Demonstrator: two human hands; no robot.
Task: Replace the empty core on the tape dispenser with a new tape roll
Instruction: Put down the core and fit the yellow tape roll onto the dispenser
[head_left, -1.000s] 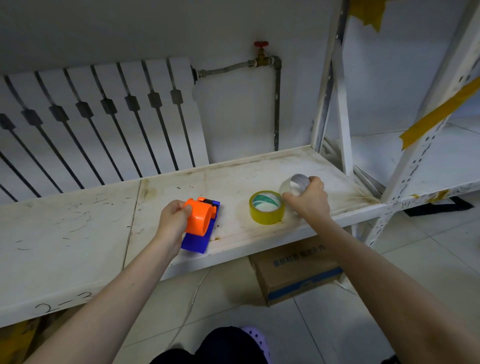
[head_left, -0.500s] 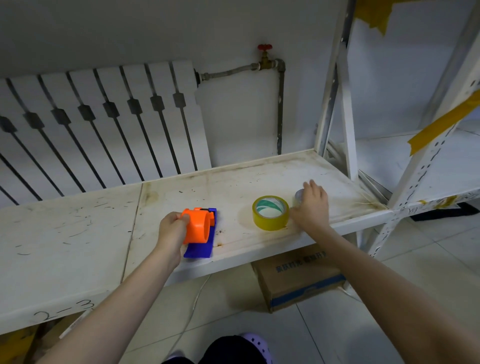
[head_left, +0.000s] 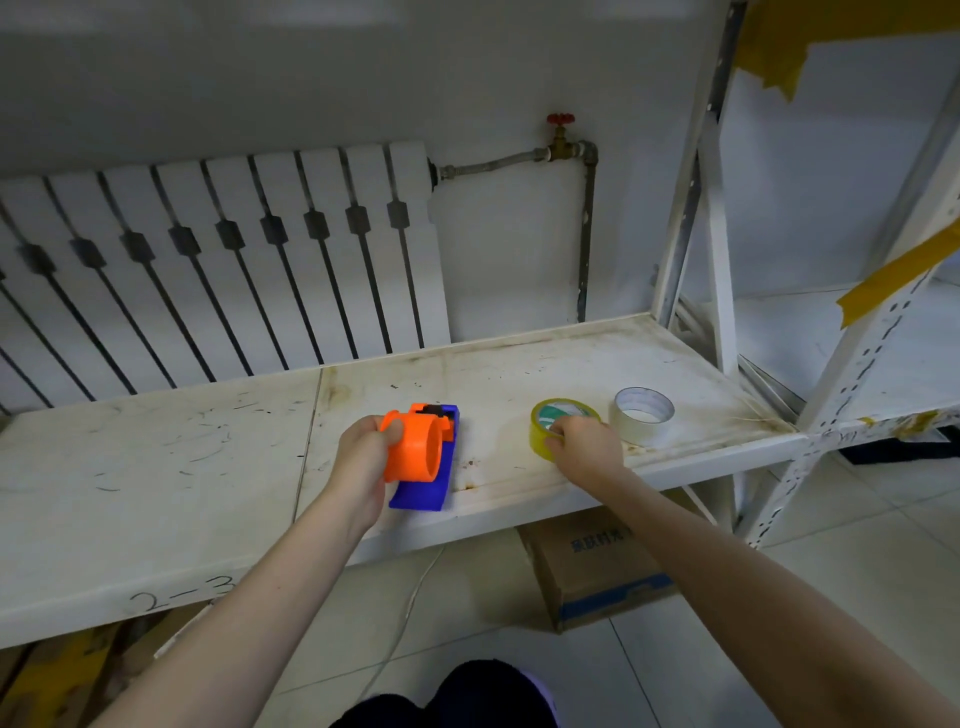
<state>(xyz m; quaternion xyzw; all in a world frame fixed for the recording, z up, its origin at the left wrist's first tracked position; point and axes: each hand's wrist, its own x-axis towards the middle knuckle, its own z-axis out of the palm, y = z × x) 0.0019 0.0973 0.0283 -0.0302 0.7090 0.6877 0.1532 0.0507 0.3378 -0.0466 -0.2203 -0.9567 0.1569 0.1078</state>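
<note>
The tape dispenser (head_left: 423, 457), an orange drum on a blue base, rests on the white shelf (head_left: 519, 374); my left hand (head_left: 363, 457) grips its orange drum from the left. To its right lies a yellow tape roll (head_left: 558, 415), flat on the shelf. My right hand (head_left: 582, 447) has its fingers over the roll's near rim, thumb and fingers pinching it. Just right of that roll the empty whitish core (head_left: 643, 422) lies flat on the shelf, with no hand on it.
A white radiator (head_left: 218, 270) and a pipe with a red valve (head_left: 560, 120) stand behind the shelf. White shelf posts (head_left: 717, 234) rise at the right. A cardboard box (head_left: 597, 571) sits on the tiled floor under the shelf.
My right hand set the empty core down at the right, let go of it, and moved left onto the yellow roll. My left hand stayed on the dispenser.
</note>
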